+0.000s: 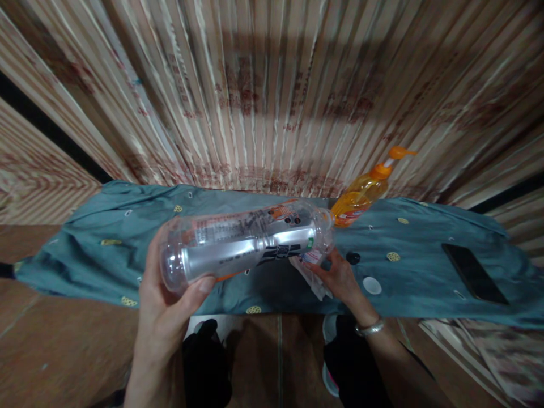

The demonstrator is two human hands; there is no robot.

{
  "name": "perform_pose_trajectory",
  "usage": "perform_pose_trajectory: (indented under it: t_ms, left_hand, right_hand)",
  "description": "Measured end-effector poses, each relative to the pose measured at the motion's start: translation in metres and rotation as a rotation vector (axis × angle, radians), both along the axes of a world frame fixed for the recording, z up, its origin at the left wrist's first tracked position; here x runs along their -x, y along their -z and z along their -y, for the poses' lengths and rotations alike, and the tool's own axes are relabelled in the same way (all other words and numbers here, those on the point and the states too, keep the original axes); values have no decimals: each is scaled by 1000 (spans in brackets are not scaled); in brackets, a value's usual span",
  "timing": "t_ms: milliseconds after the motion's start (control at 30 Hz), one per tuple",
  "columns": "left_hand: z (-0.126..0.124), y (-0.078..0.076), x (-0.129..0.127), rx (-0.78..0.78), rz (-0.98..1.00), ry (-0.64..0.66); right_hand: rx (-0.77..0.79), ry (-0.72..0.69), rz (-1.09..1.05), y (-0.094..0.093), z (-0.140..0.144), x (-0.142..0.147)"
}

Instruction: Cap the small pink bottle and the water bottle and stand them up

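A large clear plastic bottle (250, 241) with a silver label lies sideways in the air above the cloth, its neck to the right. My left hand (170, 297) is wrapped round the bottle's base, thumb on the near side. Near the neck, my right hand (338, 277) pinches a thin, crumpled white tissue (313, 277) against or just under the bottle; the exact contact is hidden. Right of my right hand, a small black cap (352, 258) and a round white lid-like disc (372, 285) lie on the cloth.
A teal cloth (85, 255) covers the narrow table. Behind the bottle neck stands an orange pump bottle (359, 195) of yellow liquid. A black phone (474, 273) lies at the right. A pleated curtain (263, 96) hangs along the back edge.
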State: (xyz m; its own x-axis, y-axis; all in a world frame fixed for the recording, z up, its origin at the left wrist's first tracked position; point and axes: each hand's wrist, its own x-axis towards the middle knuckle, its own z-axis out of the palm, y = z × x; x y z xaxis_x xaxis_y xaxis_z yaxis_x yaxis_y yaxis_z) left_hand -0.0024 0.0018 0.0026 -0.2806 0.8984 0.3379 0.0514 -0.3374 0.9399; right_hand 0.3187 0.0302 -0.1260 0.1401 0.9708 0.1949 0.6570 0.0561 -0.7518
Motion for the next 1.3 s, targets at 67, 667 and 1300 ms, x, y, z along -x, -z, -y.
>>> perform_pose_trajectory:
  t_ms: [67,667,1300]
  left_hand:
    - [0,-1,-1,1,1,-6]
    - [1,0,1,7,9,-12]
    - [1,2,2,9,-27,-5]
  right_hand:
    - [-1,3,-5,-1,0,1]
    - [26,16,4,-2,1,2]
    - [13,19,13,-5,1,3]
